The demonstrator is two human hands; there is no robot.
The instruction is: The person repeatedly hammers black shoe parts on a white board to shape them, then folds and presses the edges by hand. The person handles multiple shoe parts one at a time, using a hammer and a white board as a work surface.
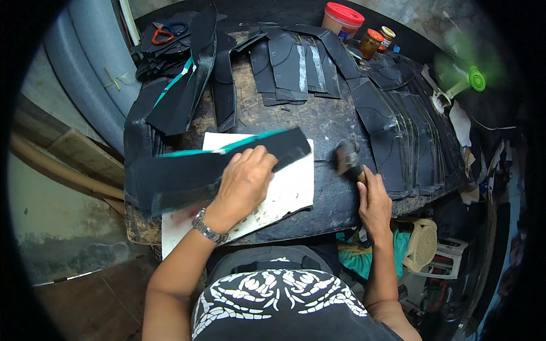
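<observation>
I saw the left hand (244, 182) lying flat and open on a long black strip (216, 167), which lay across the white board (290, 190). Just right of the board, the right hand (372, 204) was closed around a hammer (348, 159), its head blurry above the dark table (324, 122).

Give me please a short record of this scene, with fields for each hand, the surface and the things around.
left hand: lies flat on a long black strip with a teal edge
right hand: grips a hammer, head blurred, over the table
under strip: white board
surface: dark worn table
far side: black cut pieces, jar with red lid, small orange jar, scissors
right side: stacked black pieces
</observation>
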